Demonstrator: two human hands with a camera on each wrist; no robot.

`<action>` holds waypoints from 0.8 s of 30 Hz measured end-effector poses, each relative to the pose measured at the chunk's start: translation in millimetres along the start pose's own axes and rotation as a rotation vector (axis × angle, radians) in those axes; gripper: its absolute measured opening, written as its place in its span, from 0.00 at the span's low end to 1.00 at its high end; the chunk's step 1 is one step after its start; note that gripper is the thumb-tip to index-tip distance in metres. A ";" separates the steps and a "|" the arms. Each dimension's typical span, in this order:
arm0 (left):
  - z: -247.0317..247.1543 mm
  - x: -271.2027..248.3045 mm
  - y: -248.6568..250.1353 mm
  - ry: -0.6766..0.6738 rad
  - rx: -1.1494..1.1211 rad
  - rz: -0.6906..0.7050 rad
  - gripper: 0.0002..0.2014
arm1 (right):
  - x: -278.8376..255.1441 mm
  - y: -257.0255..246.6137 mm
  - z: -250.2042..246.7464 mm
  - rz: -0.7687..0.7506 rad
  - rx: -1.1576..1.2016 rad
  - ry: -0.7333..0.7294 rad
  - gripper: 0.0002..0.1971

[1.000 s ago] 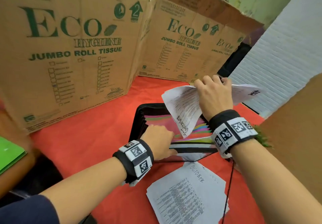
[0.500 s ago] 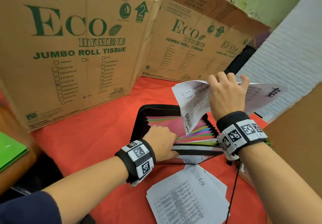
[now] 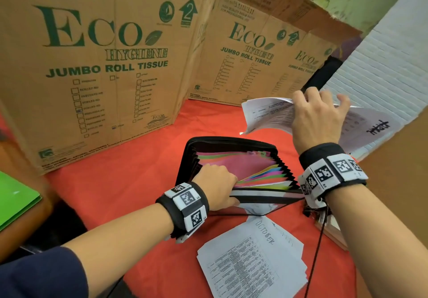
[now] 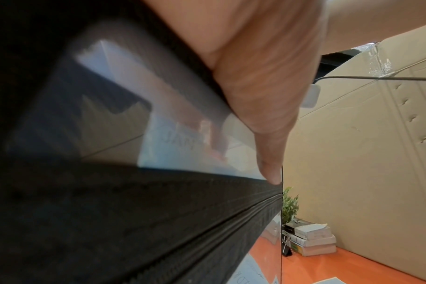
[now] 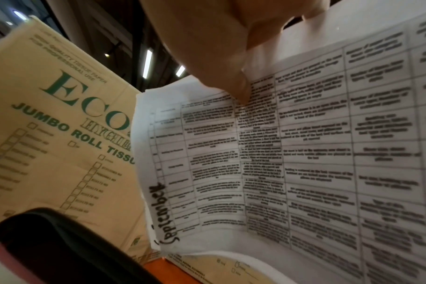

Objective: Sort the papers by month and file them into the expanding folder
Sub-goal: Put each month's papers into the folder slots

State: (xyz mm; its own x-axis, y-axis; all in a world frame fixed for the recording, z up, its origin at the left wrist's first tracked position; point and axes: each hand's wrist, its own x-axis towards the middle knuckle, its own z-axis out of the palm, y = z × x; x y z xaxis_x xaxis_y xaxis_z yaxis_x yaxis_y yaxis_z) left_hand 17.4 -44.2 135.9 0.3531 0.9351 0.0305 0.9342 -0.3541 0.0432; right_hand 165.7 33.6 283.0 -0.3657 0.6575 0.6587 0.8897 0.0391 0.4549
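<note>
Head view shows the filing partway through. The right hand [image 3: 318,121] is raised above and behind the expanding folder [image 3: 234,165], its fingers and thumb clamped on a small sheaf of printed sheets [image 3: 268,114]. In the right wrist view the top sheet of that sheaf [image 5: 304,153] carries the handwritten word "September" along its edge, so this looks like the September batch, sorted and held but not yet in a pocket.

The folder lies open on the red table [image 3: 120,182], its coloured dividers fanned out. The left hand [image 3: 216,187] grips the folder's near front edge, fingers curled inside among the dividers and thumb on the front panel, seemingly holding a pocket open. Whether any pocket already holds papers I cannot tell.

A loose stack with "October" written on its top sheet [image 3: 252,258] lies on the table just in front of the folder, apart from both hands. At least that stack is left to file, after the September sheaf goes in.
</note>
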 end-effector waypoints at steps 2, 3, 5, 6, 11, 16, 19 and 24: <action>-0.1 -0.4 0.8 -0.005 0.000 0.000 0.26 | -3.2 -4.5 -0.2 -0.040 -0.030 -0.007 0.13; -0.2 -0.7 1.2 -0.006 0.002 0.001 0.26 | -5.2 -7.0 0.2 -0.066 -0.042 -0.012 0.13; -1.0 -1.7 1.6 -0.007 0.002 0.000 0.26 | -7.9 -10.2 1.0 -0.103 -0.037 -0.017 0.14; -1.4 -2.0 1.6 -0.008 -0.001 -0.001 0.26 | -8.0 -10.5 0.6 -0.108 -0.025 -0.019 0.14; -0.3 -2.8 1.9 -0.003 -0.007 0.009 0.26 | -4.5 -8.6 -7.2 -0.141 0.004 -0.090 0.17; -1.1 -3.5 2.7 0.008 -0.003 0.010 0.26 | -7.1 -17.7 -9.6 -0.302 0.020 -0.317 0.17; -3.8 -6.2 3.7 0.005 -0.015 0.011 0.25 | -14.5 -36.6 2.4 -0.502 0.083 -0.450 0.19; -9.6 -11.5 6.0 0.021 0.004 -0.007 0.22 | -19.0 -56.9 23.1 -0.491 0.158 -0.491 0.15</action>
State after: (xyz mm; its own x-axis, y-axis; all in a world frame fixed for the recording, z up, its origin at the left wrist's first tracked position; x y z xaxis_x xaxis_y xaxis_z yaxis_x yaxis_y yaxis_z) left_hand 18.4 -57.2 145.4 0.3450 0.9372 0.0516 0.9370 -0.3471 0.0396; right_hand 128.3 36.3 230.8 -0.6024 0.7974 0.0373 0.6963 0.5020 0.5130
